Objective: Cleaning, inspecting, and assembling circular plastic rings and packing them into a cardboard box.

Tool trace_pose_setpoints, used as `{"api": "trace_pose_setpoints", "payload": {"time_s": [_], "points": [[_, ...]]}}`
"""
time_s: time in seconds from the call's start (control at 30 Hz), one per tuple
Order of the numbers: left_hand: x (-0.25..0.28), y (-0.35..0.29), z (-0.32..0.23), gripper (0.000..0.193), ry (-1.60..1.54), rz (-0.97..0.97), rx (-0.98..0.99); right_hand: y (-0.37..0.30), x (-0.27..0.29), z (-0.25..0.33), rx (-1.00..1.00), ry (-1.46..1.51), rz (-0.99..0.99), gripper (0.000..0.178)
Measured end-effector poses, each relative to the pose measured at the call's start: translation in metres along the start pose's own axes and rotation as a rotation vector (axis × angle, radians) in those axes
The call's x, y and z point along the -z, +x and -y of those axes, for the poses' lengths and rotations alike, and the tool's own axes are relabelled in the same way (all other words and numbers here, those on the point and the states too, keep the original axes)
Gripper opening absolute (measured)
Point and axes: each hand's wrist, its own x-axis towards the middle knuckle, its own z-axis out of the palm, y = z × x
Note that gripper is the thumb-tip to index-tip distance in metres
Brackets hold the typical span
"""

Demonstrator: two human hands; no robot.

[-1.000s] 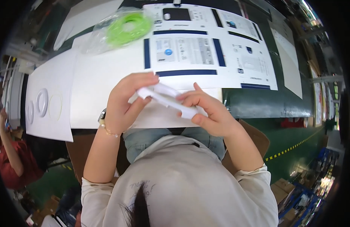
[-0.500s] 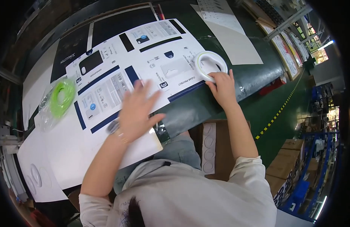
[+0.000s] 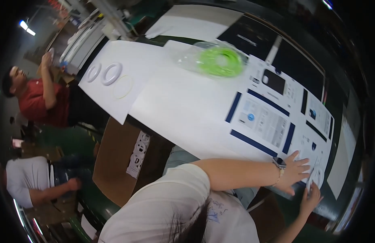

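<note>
My left hand (image 3: 295, 173), with a watch and a bracelet on its wrist, is open, fingers spread over the near edge of a printed white sheet (image 3: 272, 95). Just beyond its fingertips, a white ring (image 3: 319, 175) lies at the sheet's corner, partly hidden and blurred. The fingers of my right hand (image 3: 311, 199) are closed on the near rim of that ring. Dark blue bars, black shapes and phone case pictures cover the printed sheet. To its left, a clear plastic bag holds bright green rings (image 3: 222, 61).
Plain white sheets (image 3: 183, 109) cover the table's left part, with two white rings (image 3: 111, 73) and a thin yellowish ring (image 3: 122, 87) at the far left. An open cardboard box (image 3: 110, 166) stands below the table edge. Two people, one in a red shirt (image 3: 43, 97), are at the left.
The view has swung left, bringing the two people and the table's left end into sight. My left hand has moved across the sheet toward the ring. My right hand stays at the ring.
</note>
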Motion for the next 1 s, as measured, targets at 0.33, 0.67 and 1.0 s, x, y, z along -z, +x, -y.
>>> {"api": "trace_pose_setpoints", "payload": {"time_s": [0.33,0.67,1.0], "points": [[0.329,-0.436,0.146,0.024,0.34,-0.832,1.041,-0.006,-0.008,-0.042,-0.01,0.263,0.006,0.043],[0.392,-0.605,0.243,0.029,0.717,-0.404,1.534,0.023,0.001,-0.048,-0.123,0.224,-0.199,0.032],[0.396,-0.565,0.169,0.027,-0.319,-1.205,0.826,0.055,0.038,0.137,0.168,0.197,-0.327,0.038]]}}
